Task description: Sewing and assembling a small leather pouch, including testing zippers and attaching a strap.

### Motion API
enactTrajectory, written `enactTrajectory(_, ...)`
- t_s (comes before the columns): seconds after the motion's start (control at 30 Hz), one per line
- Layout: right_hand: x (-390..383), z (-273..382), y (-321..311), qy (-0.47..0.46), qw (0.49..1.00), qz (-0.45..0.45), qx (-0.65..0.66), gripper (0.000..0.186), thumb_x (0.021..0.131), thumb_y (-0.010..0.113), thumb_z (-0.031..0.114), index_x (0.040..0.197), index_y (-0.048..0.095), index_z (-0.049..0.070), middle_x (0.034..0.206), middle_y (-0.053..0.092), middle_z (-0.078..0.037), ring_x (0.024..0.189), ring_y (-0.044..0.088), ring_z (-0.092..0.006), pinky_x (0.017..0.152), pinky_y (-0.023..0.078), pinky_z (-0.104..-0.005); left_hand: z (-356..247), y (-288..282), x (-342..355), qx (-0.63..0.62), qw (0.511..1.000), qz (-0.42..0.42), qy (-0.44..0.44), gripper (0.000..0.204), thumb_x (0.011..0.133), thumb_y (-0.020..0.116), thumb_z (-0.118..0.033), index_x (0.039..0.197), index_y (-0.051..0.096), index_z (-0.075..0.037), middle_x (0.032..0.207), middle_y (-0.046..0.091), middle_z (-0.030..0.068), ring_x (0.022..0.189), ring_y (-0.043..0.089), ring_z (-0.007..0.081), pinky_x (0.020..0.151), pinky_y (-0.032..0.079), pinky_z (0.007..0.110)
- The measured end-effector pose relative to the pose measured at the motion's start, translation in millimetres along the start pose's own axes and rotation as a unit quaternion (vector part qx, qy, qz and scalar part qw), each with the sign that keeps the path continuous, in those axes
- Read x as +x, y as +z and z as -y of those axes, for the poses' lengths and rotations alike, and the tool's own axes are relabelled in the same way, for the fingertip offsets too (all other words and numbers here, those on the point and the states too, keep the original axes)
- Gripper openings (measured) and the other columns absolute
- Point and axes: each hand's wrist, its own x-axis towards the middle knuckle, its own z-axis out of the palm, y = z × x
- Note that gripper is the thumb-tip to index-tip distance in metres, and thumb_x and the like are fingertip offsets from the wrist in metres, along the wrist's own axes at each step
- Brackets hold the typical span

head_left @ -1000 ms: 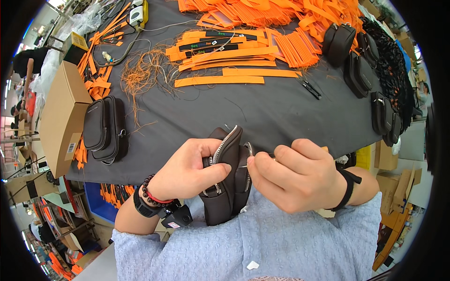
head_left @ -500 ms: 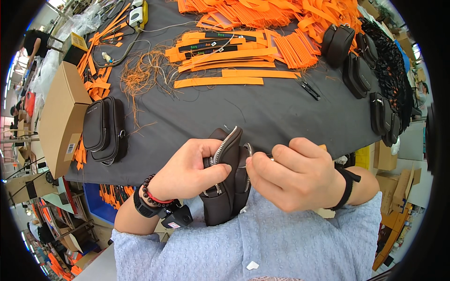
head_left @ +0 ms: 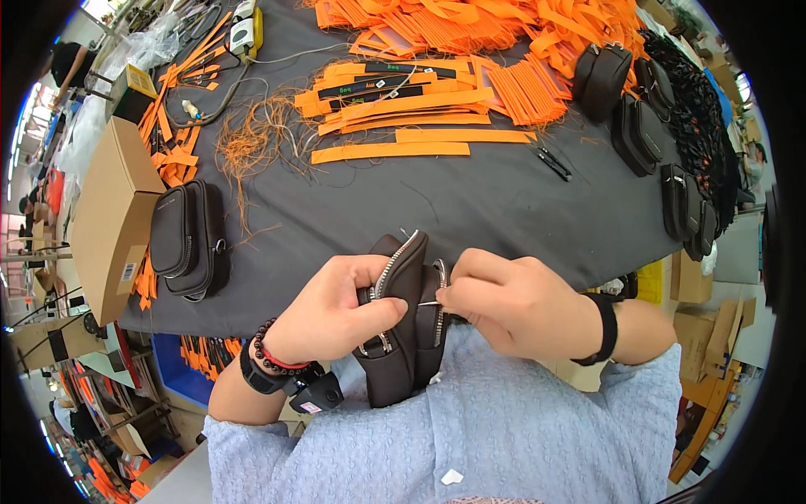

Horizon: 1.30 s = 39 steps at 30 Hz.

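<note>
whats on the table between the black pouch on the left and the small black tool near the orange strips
In the head view, only bare dark tablecloth with a few loose orange threads lies between the black zippered pouch and the small black tool.

A brown cardboard box (head_left: pixel 109 218) sits at my table's (head_left: pixel 470 202) left edge — white barcode label (head_left: pixel 128 273) on its side.

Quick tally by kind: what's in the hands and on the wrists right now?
dark zip pouch, gripped by left hand and right hand: 1
bead bracelet: 1
black wristbands: 2, one on each wrist
Total: 4
</note>
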Motion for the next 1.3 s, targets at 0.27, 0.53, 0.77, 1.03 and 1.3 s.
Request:
enactTrajectory(0.27,3,-19,21,0.049,0.948,-0.052,0.31,0.009,0.089,0.066,-0.003,0.093,0.059,-0.001,0.087,0.056,-0.008,0.07,0.058,-0.0162,0.059,0.047,-0.0295,8,-7,1,-0.029,1.0,0.001,-0.003,0.025,0.084,0.062,-0.005,0.106,0.067,0.006,0.093,0.069,0.0021,0.082,0.058,0.0046,0.073,0.048,0.022)
enactTrajectory(0.53,2,-37,46,-0.018,0.92,-0.111,0.376,0.009,0.089,0.068,-0.004,0.095,0.062,-0.001,0.088,0.057,-0.007,0.076,0.057,-0.0136,0.063,0.046,-0.0256,12,-9,3,-0.039,0.999,0.006,-0.007,0.023,0.087,0.06,-0.006,0.106,0.067,0.004,0.094,0.067,0.0,0.085,0.056,0.0039,0.075,0.046,0.022)
enactTrajectory(0.77,2,-40,59,-0.018,0.896,-0.136,0.423,0.009,0.089,0.069,-0.004,0.096,0.064,0.0,0.089,0.059,-0.007,0.076,0.057,-0.0134,0.062,0.045,-0.0258,12,-10,5,-0.05,0.999,0.005,-0.009,0.023,0.087,0.06,-0.006,0.106,0.066,0.004,0.092,0.066,-0.0011,0.083,0.055,0.0035,0.074,0.046,0.022)
enactTrajectory(1.03,2,-28,28,-0.056,0.972,-0.135,0.181,0.009,0.087,0.067,0.0,0.095,0.064,0.003,0.089,0.058,-0.01,0.068,0.062,-0.0236,0.057,0.05,-0.0321,7,-7,4,-0.037,0.999,0.012,-0.006,0.022,0.087,0.059,-0.006,0.106,0.066,0.004,0.093,0.066,-0.0008,0.083,0.056,0.0038,0.073,0.046,0.022)
enactTrajectory(1.3,1,-9,7,-0.066,0.992,-0.106,-0.033,0.016,0.075,0.065,0.003,0.089,0.059,0.009,0.09,0.056,-0.003,0.066,0.063,-0.0199,0.049,0.051,-0.0329,8,-5,3,-0.037,0.999,0.014,-0.003,0.023,0.088,0.058,-0.005,0.107,0.066,0.005,0.095,0.067,0.0,0.083,0.056,0.0038,0.074,0.047,0.022)
